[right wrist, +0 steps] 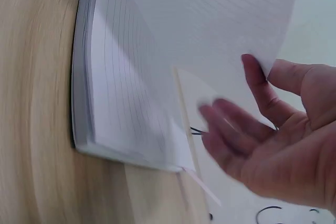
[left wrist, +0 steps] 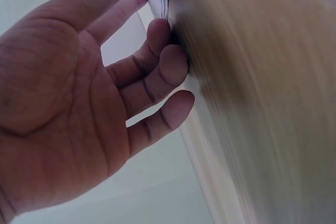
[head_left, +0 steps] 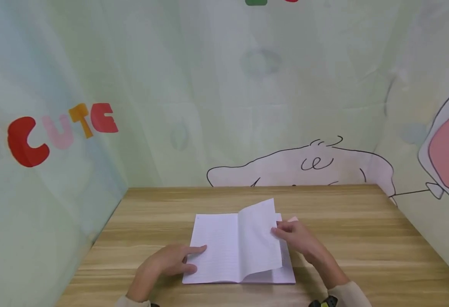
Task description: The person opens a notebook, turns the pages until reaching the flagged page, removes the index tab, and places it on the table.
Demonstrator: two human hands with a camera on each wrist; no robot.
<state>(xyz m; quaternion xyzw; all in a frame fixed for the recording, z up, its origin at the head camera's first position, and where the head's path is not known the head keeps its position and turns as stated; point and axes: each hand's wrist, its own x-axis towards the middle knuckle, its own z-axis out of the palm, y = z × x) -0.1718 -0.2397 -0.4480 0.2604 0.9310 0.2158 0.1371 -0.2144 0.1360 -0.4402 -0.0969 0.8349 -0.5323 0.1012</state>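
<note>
An open notebook with lined pages lies on the wooden table. One page stands lifted from its right half and curves up from the spine. My right hand pinches the outer edge of this page between thumb and index finger. In the right wrist view, the page hangs between those two fingertips while the other fingers stay loosely bent. My left hand rests at the left edge of the notebook, index finger stretched over the left page. The left wrist view shows its lower fingers beside the stacked page edges.
The wooden table reaches back to a printed curtain with cartoon drawings and coloured letters. A small pink thing shows behind my right hand. A thin ribbon sticks out from the notebook's end.
</note>
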